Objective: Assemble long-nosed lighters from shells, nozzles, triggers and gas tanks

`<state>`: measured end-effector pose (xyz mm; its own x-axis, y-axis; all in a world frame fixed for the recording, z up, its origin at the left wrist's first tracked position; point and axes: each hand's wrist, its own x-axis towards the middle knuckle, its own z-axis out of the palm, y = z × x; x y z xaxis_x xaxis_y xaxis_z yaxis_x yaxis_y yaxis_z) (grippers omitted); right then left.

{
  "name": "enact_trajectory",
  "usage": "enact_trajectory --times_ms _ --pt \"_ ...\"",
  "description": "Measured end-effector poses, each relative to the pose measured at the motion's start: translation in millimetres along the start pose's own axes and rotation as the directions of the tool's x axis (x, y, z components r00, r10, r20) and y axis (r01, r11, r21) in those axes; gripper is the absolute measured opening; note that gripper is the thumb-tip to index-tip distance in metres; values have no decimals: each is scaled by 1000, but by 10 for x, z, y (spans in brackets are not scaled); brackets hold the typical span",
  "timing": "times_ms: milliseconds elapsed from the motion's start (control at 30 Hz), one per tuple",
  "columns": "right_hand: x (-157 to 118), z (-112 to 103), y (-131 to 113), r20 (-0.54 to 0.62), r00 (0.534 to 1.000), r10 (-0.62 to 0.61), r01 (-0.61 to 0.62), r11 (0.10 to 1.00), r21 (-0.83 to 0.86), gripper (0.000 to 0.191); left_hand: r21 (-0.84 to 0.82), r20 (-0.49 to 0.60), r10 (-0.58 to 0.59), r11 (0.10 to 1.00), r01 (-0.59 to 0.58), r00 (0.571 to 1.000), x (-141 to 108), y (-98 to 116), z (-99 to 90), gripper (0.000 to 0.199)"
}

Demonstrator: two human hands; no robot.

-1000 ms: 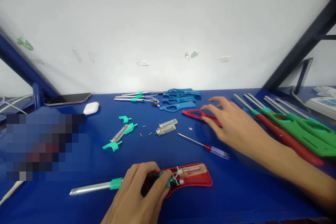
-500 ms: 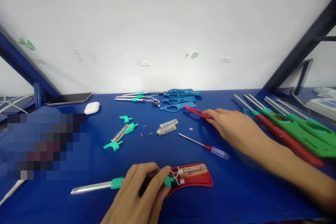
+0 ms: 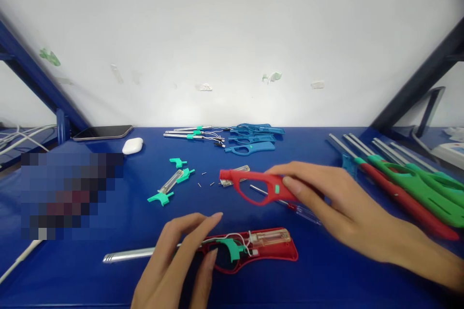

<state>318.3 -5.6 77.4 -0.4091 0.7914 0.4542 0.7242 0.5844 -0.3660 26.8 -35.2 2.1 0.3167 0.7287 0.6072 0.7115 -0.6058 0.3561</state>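
Note:
My right hand (image 3: 326, 193) grips a red lighter handle half (image 3: 253, 186) with a finger loop and a small green patch, held in the air above the table. Below it lies an opened red lighter (image 3: 286, 253), showing a clear fuel tank (image 3: 270, 237), white wires and a green trigger (image 3: 234, 249). Over this lighter's metal tube (image 3: 126, 254) and front end is my left hand (image 3: 174, 260), thumb and fingers apart; whether it touches the lighter is hard to tell. A screwdriver (image 3: 304, 213) with a clear handle rests partly behind my right hand and the red half.
Loose green triggers (image 3: 161, 198), clear tanks (image 3: 172, 181) and tiny screws lie mid-table. Blue handle halves (image 3: 253, 148) and metal tubes with wires (image 3: 183, 136) are at the back. Whole lighters (image 3: 420, 188) lie right. A phone (image 3: 103, 132) and white earbud case (image 3: 132, 146) sit left.
My right hand has lifted the red handle half from the back of the table and brought it nearer. My left hand's fingers have opened off the green trigger, shifting slightly left.

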Motion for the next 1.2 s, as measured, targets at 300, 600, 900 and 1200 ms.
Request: enact_trajectory --times_ms 300,600,900,1200 --pt "-203 112 -163 238 970 46 -60 997 51 33 53 -10 115 992 -115 993 55 -161 -169 33" --pt "-121 131 -168 456 890 -7 -15 999 43 38 231 201 243 930 -287 949 -30 -392 -270 33" --pt "-145 278 -169 393 914 -101 90 995 47 28 243 275 144 946 -214 951 -94 -394 -213 34" --pt "-182 336 -162 385 914 -128 127 991 28 31 212 194 148 959 -188 970 17 -344 -270 32"
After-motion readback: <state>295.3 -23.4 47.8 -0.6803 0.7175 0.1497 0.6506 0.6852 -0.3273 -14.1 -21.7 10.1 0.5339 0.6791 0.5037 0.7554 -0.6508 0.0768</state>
